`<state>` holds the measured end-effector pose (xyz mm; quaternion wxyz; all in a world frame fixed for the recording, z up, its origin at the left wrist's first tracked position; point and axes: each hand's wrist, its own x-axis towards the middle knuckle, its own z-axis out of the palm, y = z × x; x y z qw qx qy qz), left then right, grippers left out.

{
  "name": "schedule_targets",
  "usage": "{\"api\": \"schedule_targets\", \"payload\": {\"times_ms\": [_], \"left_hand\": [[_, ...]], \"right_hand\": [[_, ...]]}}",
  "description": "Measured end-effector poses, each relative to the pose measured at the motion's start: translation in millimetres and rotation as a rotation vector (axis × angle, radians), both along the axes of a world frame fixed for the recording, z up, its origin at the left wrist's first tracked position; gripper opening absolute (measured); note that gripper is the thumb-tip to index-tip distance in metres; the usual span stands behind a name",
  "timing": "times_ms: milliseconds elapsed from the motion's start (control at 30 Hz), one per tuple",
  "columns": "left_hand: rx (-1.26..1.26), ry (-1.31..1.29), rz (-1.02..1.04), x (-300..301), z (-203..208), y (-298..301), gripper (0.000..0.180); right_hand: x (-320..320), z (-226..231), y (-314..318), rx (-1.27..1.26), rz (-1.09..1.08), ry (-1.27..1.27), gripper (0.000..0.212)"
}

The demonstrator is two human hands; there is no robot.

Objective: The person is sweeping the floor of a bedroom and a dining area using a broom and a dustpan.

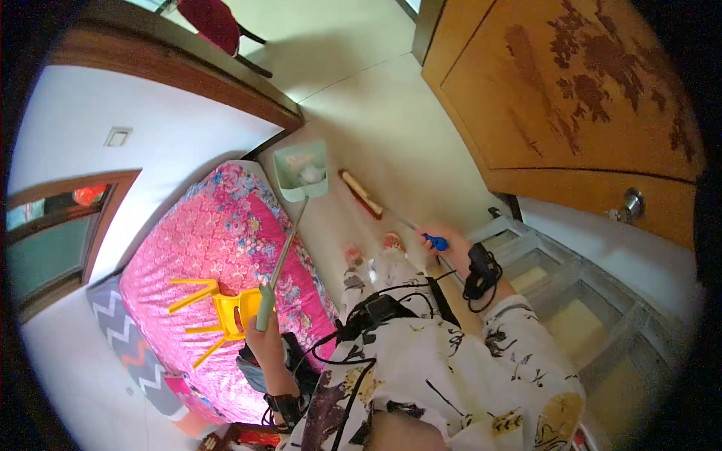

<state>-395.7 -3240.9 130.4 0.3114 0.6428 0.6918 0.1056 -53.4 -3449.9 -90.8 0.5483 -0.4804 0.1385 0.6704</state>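
Note:
My left hand (263,344) is closed around the pale green grip of a long-handled dustpan (317,189). The pan rests on the floor beside the bed, with some whitish, crumpled litter inside. My right hand (450,239) grips a long-handled broom (362,197) by its shaft, near a blue part. Its cream and red-brown head lies on the floor just right of the dustpan, apart from it. Below the broom head, my feet in reddish slippers (393,240) stand on the tiles.
A bed (180,263) with a pink floral cover stands left, a yellow plastic chair (229,312) tipped over on it. A wooden door (541,113) is at right, above a grey framed panel (579,274). Through the doorway stands a dark red chair (210,22).

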Motion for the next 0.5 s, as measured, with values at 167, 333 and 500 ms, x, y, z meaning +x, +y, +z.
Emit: {"api": "schedule_targets", "payload": {"times_ms": [167,333,500], "left_hand": [[-0.044,-0.136,-0.046,-5,-38,42,0.022],[-0.078,-0.010,-0.179,34,-57,100,0.023],[-0.118,-0.014,-0.277,48,-80,155,0.025]], "right_hand": [[-5,-13,28,-0.126,0.322,-0.274,0.014],[-13,30,31,-0.270,0.011,-0.061,0.013],[-46,61,58,-0.352,-0.458,0.295,0.019]]}}
